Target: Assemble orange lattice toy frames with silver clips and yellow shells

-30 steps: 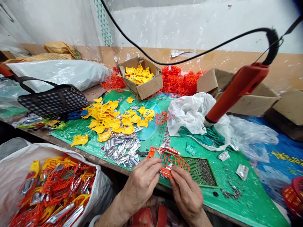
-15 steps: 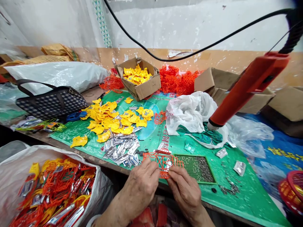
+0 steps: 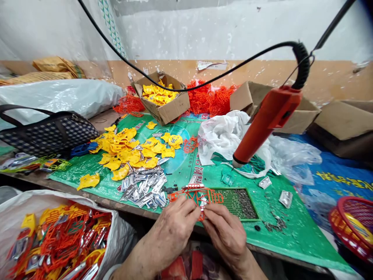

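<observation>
My left hand (image 3: 175, 221) pinches the left part of an orange plastic lattice frame (image 3: 212, 194) at the table's front edge. The fingers of my right hand (image 3: 226, 227) are closed on the frame's lower right, by a small silver piece (image 3: 203, 201) against the lattice. My fingers cover part of both pieces. Just behind the frame lies a green perforated tray (image 3: 225, 202) with many small dark screws (image 3: 246, 202) at its right. A red electric screwdriver (image 3: 266, 126) hangs above the table, tip down, touched by neither hand.
Yellow plastic parts (image 3: 125, 149) and silver parts (image 3: 145, 184) are heaped left of centre. A white sack (image 3: 122, 229) of orange, yellow and silver pieces stands at lower left. Behind are a cardboard box (image 3: 171, 111) and orange lattice pieces (image 3: 214, 99); a red basket (image 3: 346, 221) is at right.
The view has turned slightly right, so the table's things appear further left. The hanging screwdriver has shifted left more than they have. Both hands still hold the orange frame, now tilted flatter.
</observation>
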`<state>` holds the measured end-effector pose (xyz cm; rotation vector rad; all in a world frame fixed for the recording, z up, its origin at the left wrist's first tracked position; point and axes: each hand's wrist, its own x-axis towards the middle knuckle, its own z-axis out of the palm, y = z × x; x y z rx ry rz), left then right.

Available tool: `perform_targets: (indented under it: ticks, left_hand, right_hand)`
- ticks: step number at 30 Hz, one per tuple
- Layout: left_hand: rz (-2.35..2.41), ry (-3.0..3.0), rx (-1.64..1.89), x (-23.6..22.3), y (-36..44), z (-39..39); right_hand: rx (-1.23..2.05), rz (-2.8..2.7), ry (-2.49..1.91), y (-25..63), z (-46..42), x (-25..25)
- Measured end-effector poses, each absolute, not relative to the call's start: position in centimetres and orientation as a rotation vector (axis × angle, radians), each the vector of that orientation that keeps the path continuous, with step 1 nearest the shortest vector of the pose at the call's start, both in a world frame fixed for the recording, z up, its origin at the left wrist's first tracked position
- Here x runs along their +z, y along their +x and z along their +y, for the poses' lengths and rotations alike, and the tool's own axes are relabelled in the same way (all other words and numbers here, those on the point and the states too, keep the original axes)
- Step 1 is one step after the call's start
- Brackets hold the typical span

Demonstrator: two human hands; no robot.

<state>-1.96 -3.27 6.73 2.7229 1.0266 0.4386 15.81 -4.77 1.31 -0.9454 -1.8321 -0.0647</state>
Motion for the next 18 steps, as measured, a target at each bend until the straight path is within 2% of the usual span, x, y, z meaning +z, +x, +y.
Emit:
perform_targets:
  ticks: [7,11,14,18]
  left_hand:
    - [0.916,2.661,0.570,6.5,-2.1,-3.1]
    - [0.895,2.606,0.611,6.5,-2.1,-2.9]
    - [0.829,2.526,0.669,6.6,-2.0,-2.7]
    - [0.738,2.440,0.707,6.9,-1.6,-2.7]
  right_hand:
    - [-0.045,-1.703,-0.987,16.4,-4.6,0.4]
    - [0.092,-1.650,-1.021,16.8,-4.5,0.2]
    - [0.366,-1.536,-1.086,16.8,-4.7,0.0]
    - [0.967,-1.189,-1.126,16.5,-5.2,0.4]
